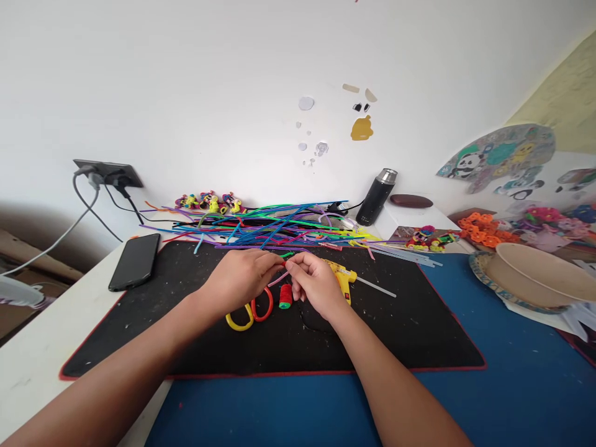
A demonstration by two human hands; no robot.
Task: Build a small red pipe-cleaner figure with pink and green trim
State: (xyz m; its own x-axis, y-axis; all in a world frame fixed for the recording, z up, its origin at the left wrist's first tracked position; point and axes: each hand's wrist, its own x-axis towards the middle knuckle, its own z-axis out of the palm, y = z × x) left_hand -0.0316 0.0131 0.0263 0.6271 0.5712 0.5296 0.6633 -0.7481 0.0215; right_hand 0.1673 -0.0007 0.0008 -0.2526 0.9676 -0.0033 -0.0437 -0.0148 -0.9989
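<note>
Red marks the small piece (284, 264) at the fingertips, just behind the red coil (285, 297), which serves as landmark. The left hand (244, 276) and right hand (316, 282) are both closed in a pinch on this piece, left and right of the coil's far end; whether the green strip (287, 255) behind joins it cannot be told. Good handling would likely keep one pinch firm while the other makes small, even movements, with the fingertips close together. Beside the coil on the left lie scissors (252, 308), their blades hidden by the left hand; on its right, a yellow glue gun (345, 282) sits partly behind the right hand. Both could hamper a lowered wrist. Well behind the coil spreads a heap of coloured stems (274, 225); a phone (136, 262) lies far to its left.
</note>
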